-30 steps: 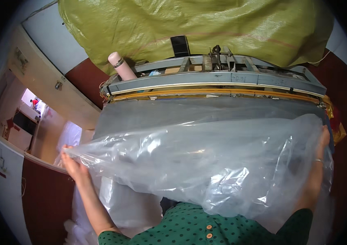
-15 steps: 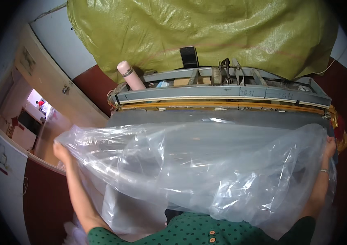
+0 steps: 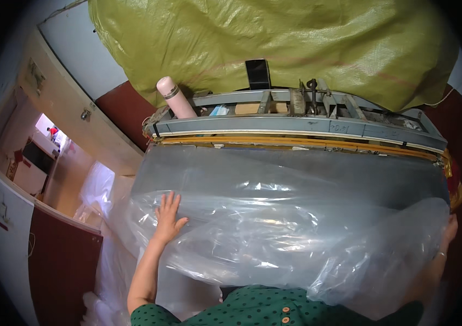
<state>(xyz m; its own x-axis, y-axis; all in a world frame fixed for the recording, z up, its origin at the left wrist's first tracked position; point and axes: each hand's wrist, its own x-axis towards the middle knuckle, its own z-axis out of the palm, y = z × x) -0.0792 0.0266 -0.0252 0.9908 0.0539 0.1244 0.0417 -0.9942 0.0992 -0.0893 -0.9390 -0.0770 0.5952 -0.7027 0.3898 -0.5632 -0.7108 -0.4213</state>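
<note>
Film (image 3: 263,217): clear plastic, thin, glossy, loosely crumpled, spread across grey tabletop (image 3: 209,157). Left grip (image 3: 167,221): fingers spread apart, over film. Right grip (image 3: 449,230): at film's right edge, fingers partly hidden, closure cannot be told. Flask (image 3: 176,99): pink, cylindrical, tilted.

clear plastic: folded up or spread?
Spread, but wrinkled: the clear plastic stretches across the grey work surface from near the open left hand to the right hand.
</note>
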